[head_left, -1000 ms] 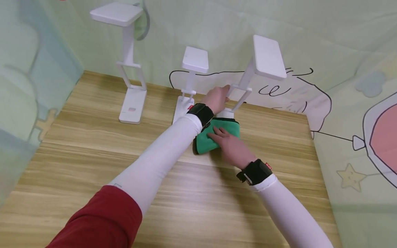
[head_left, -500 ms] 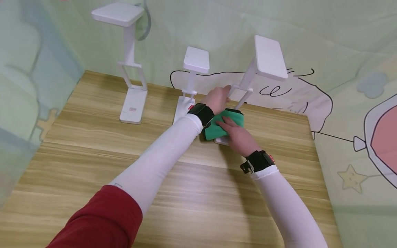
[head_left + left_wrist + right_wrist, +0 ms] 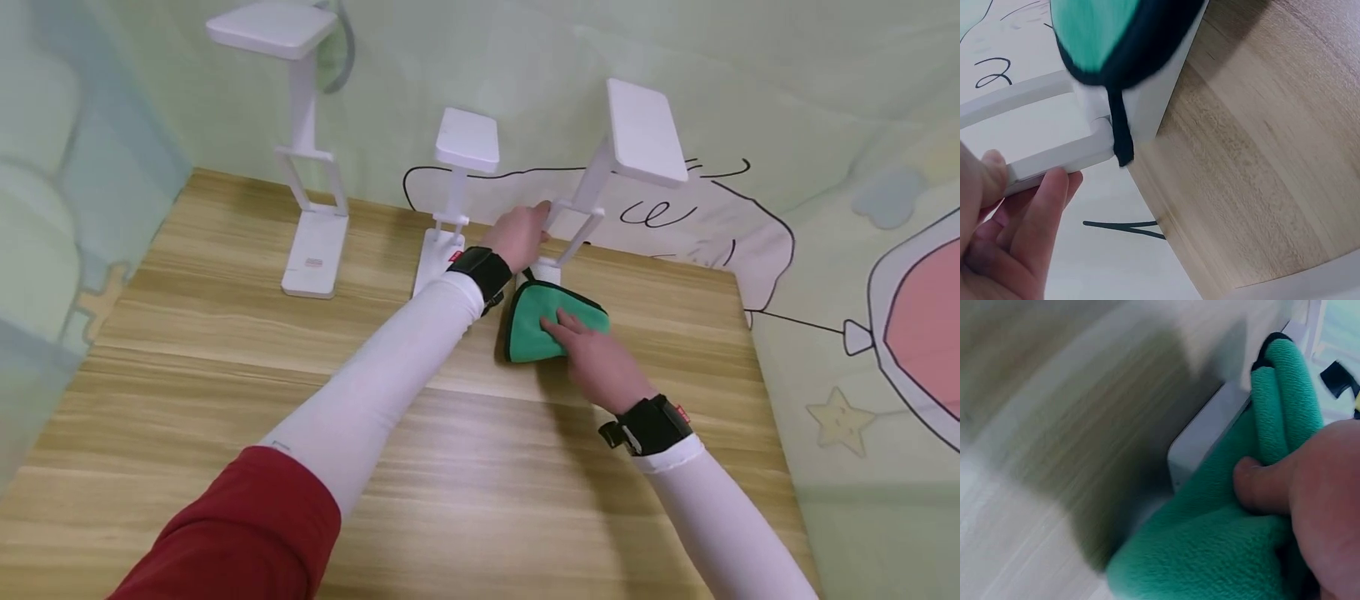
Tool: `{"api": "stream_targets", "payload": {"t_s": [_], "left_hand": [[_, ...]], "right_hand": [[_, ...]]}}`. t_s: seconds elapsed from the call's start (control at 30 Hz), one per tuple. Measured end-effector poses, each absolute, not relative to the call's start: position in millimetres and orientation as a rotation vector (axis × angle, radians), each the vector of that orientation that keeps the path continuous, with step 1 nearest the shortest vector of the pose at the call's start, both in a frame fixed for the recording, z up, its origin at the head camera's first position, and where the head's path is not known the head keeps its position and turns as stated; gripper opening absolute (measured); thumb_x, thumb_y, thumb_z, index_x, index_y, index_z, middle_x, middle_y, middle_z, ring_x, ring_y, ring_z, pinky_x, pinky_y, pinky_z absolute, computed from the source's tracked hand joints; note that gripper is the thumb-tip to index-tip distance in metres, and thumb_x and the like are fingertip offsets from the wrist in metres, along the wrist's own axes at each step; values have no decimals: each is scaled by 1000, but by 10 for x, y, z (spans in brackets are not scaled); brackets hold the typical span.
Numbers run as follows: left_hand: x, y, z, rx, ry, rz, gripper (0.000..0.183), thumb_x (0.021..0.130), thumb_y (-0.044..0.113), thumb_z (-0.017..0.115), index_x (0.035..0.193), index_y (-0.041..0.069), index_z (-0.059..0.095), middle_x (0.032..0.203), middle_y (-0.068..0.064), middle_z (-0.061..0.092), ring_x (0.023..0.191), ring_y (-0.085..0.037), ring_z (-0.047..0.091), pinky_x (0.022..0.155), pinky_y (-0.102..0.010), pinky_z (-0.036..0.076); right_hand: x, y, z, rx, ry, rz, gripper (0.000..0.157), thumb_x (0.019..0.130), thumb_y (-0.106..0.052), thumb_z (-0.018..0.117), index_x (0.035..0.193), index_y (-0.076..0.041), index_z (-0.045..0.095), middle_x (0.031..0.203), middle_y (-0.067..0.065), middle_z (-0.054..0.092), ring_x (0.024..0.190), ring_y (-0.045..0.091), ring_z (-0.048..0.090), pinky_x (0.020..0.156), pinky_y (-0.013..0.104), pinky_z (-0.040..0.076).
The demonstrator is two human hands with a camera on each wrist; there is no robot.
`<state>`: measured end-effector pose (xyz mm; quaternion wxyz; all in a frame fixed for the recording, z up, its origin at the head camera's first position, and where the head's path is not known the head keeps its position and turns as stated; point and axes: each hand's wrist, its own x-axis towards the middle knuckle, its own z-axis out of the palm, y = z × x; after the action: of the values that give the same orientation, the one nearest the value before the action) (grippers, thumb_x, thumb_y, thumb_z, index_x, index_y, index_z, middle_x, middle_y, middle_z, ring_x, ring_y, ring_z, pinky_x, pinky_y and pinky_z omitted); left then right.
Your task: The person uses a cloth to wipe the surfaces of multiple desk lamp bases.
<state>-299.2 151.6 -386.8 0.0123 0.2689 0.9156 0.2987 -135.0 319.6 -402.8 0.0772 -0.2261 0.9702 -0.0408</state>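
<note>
At the right of the row stands a white folding desk lamp (image 3: 645,129). My left hand (image 3: 517,237) pinches one bar of its open hinge frame (image 3: 1066,156) between thumb and fingers, as the left wrist view shows. A green cloth with black edging (image 3: 543,329) lies over the lamp's base, covering most of it. My right hand (image 3: 603,367) holds this folded cloth, fingers on top, with the thumb (image 3: 1266,484) pressed into its near side. In the right wrist view a corner of the white base (image 3: 1207,434) shows beside the cloth. A black loop (image 3: 1121,128) hangs from the cloth's edge.
Two similar white lamps, a smaller middle one (image 3: 468,140) and a left one (image 3: 315,254), stand along the back of the wood-grain table (image 3: 450,500). My left forearm passes over part of the middle lamp's base. Printed fabric walls (image 3: 847,275) enclose the table's back and sides.
My right hand pushed the cloth back along the lamp base, then drew it forward and to the right; the cloth's shape has spread. My left hand keeps its hold on the frame.
</note>
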Motion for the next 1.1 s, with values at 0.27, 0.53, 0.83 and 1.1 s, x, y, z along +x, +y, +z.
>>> {"api": "stream_targets", "payload": {"t_s": [0.27, 0.53, 0.83, 1.1], "left_hand": [[-3092, 1490, -3858, 839, 2835, 917, 28, 102, 20, 56, 126, 6, 51, 106, -7, 67, 91, -16, 61, 78, -31, 52], [-3125, 1326, -3708, 835, 2796, 850, 38, 105, 31, 50, 125, -1, 49, 100, -9, 62, 85, -18, 60, 72, -30, 51], [-2881, 995, -3683, 1107, 2787, 683, 33, 105, 38, 47, 105, 10, 63, 80, -2, 56, 66, -15, 53, 54, -27, 41], [-2771, 732, -3742, 1321, 2757, 806, 33, 107, 34, 45, 94, 15, 69, 71, 3, 50, 63, -12, 48, 59, -27, 40]], "right_hand": [[-1229, 3168, -3922, -670, 2868, -277, 58, 93, 3, 49, 147, -15, 45, 139, 15, 54, 106, 30, 62, 71, 41, 56], [-1201, 2941, -3860, -542, 3007, -468, 54, 101, -15, 52, 152, -22, 38, 125, 15, 64, 99, 26, 63, 85, 49, 53], [-1127, 2588, -4059, -797, 2984, -532, 68, 89, 3, 51, 153, -14, 35, 132, 13, 60, 99, 20, 63, 88, 41, 53], [-926, 2303, -4401, -1031, 2932, -374, 72, 88, 0, 56, 154, -19, 35, 150, 11, 43, 116, 23, 57, 71, 35, 58]]}}
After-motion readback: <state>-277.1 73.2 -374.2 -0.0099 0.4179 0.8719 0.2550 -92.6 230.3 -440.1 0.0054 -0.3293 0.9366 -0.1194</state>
